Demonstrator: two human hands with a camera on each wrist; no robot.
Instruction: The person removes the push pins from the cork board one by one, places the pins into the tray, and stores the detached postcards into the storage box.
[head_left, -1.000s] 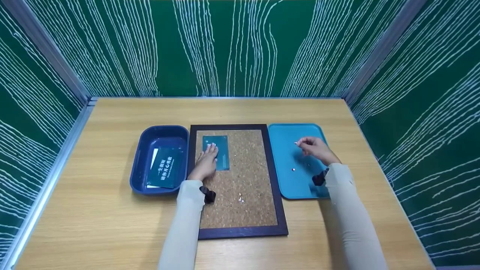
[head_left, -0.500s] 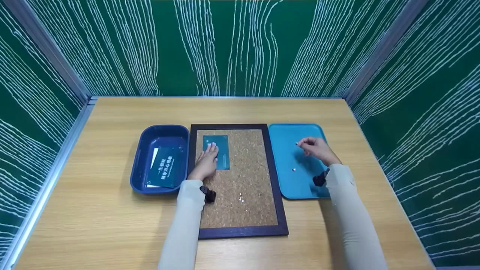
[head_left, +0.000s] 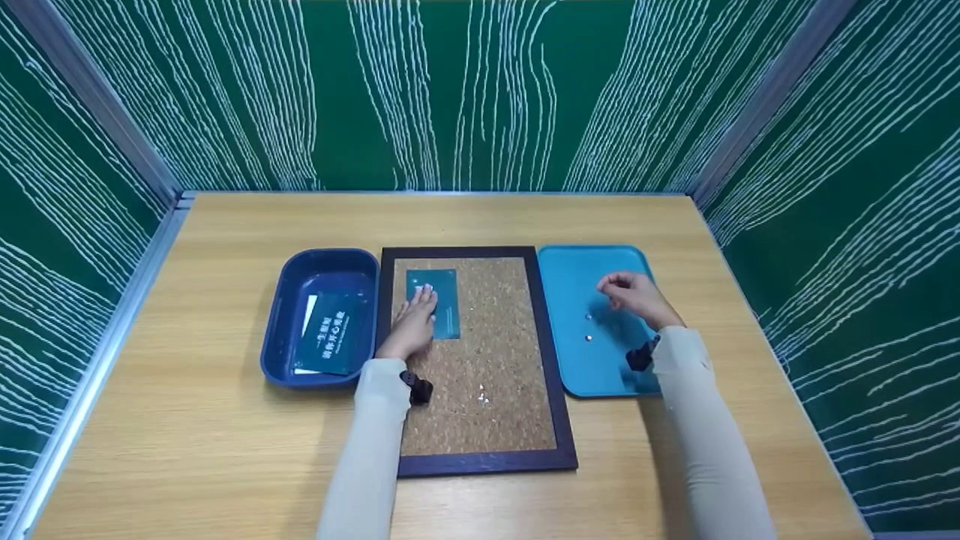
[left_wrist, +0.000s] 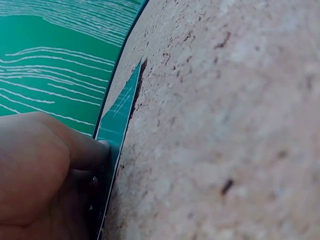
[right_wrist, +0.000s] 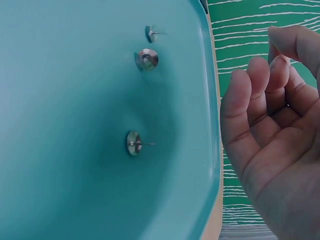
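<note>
My left hand (head_left: 413, 322) lies over a dark green card (head_left: 448, 304) on the cork board (head_left: 495, 352), pressing it with outstretched fingers. In the left wrist view the thumb (left_wrist: 87, 150) touches the card. At far right, my right hand (head_left: 634, 296) hovers above the turquoise tray (head_left: 574, 270) with fingers curled in and fingertips close together. Nothing shows between those fingertips. Beneath it, metal thumbtacks lie in the tray: one tack with its pin exposed (right_wrist: 134, 142), a domed tack (right_wrist: 148, 59) and another tack (right_wrist: 152, 33).
A dark blue basin (head_left: 274, 330) left of the board holds more green cards (head_left: 326, 341) with white lettering. Small shiny bits (head_left: 482, 394) lie low on the cork. A dark wooden frame (head_left: 487, 461) edges the board. Green patterned walls surround the wooden table (head_left: 187, 450).
The tack seen earlier at my right fingertips is gone from there; a tack now shows on the tray just below. That hand shifted slightly right. My left hand stays on the card.
</note>
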